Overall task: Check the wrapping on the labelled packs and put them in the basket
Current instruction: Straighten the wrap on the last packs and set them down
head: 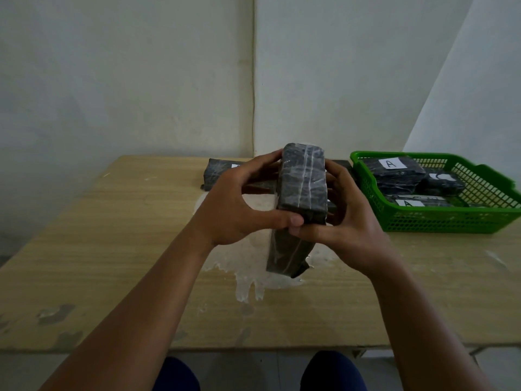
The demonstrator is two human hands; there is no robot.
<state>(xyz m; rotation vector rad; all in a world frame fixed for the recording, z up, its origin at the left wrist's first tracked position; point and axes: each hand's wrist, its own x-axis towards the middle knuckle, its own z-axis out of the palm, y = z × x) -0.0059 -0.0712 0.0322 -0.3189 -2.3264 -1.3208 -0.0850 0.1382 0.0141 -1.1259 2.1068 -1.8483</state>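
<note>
Both hands hold one black pack (303, 182) wrapped in clear film, lifted above the middle of the wooden table (112, 235) with a narrow side facing me. My left hand (239, 204) grips its left side, thumb across the near edge. My right hand (346, 215) grips the right side, thumb beside the left one. Its label is hidden. Another black pack (218, 173) with part of a white label lies on the table behind my left hand. The green basket (439, 218) at the right holds several packs, two showing labels marked A (393, 164).
A white worn patch (253, 266) spreads over the table under the held pack. Walls meet in a corner right behind the table. The table's near edge is just above my knees, and the basket reaches the right edge of the view.
</note>
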